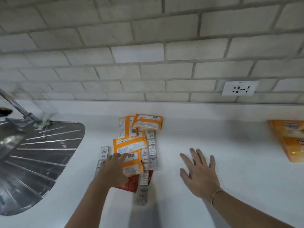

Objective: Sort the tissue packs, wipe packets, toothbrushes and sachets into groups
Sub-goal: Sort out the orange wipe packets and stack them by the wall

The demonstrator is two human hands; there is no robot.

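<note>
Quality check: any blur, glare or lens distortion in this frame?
Head view: wide-angle bowing curves the courses of the brick wall. The tap and whatever sits beside it are smeared by blur. The orange pack at the right edge is soft. The steel drainboard carries streaky glare. The central pile is sharp enough to show barcodes. Soft shadows lie on the counter.

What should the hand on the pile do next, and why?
Probably the left hand should slide the nearest orange packet aside: its fingers touch it, and it lies over a red sachet that needs its own group.
</note>
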